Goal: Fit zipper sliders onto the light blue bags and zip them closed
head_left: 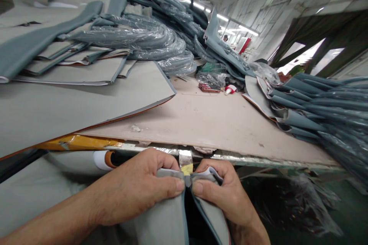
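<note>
At the table's front edge, my left hand (138, 187) pinches the edge of a grey sheet panel (162, 218) between thumb and fingers. My right hand (230, 187) grips the facing edge of another grey panel part (211, 212), which is folded over with its white backing showing. Both edges carry blue-grey trim and spread apart downward around a dark gap. Between my thumbs a small grey tab (188, 181) sticks out below a yellow patch and silver tape (185, 157) on the table edge. Whether the two parts belong to one piece, I cannot tell.
A large grey sheet (86, 103) overhangs the table (195, 118) on the left. Plastic-wrapped blue-grey rolls (143, 32) pile up behind it. More wrapped pieces (316, 103) lie at right. A red-and-white bottle (230, 89) stands farther back. A person (299, 69) is in the background.
</note>
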The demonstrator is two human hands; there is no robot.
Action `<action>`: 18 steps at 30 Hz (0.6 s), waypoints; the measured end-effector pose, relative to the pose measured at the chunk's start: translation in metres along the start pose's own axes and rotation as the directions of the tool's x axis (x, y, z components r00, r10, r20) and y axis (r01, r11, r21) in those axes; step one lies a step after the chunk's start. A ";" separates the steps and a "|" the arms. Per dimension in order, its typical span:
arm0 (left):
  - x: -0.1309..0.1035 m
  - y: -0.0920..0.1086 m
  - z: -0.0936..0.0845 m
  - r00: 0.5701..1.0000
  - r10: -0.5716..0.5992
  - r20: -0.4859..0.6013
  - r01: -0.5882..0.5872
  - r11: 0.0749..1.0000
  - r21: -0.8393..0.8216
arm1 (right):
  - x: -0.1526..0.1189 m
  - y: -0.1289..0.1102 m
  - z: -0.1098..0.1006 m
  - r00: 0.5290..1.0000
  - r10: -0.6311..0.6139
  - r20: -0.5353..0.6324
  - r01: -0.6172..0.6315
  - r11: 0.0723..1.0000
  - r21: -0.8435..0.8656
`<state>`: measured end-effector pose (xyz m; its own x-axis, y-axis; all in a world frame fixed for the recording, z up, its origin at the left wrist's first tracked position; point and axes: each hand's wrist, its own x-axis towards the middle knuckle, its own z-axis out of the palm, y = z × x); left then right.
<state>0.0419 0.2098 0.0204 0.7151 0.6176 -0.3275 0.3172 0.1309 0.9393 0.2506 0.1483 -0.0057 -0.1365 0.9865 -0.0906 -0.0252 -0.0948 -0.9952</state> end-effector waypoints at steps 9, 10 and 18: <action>-0.001 0.007 0.002 0.999 -0.038 -0.031 0.040 0.999 0.033 | 0.001 -0.004 0.003 1.000 0.010 -0.009 -0.010 1.000 -0.029; -0.001 0.006 0.002 0.999 -0.042 -0.031 0.043 0.999 0.027 | 0.002 -0.004 0.003 1.000 0.006 -0.003 -0.006 0.999 -0.032; 0.002 -0.005 0.001 1.000 0.004 -0.017 -0.004 1.000 -0.014 | 0.004 -0.001 0.002 0.999 -0.032 0.006 0.032 0.999 0.005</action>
<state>0.0425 0.2092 0.0154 0.7058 0.6310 -0.3220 0.3053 0.1392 0.9420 0.2485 0.1517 -0.0046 -0.1412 0.9883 -0.0585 -0.0343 -0.0639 -0.9974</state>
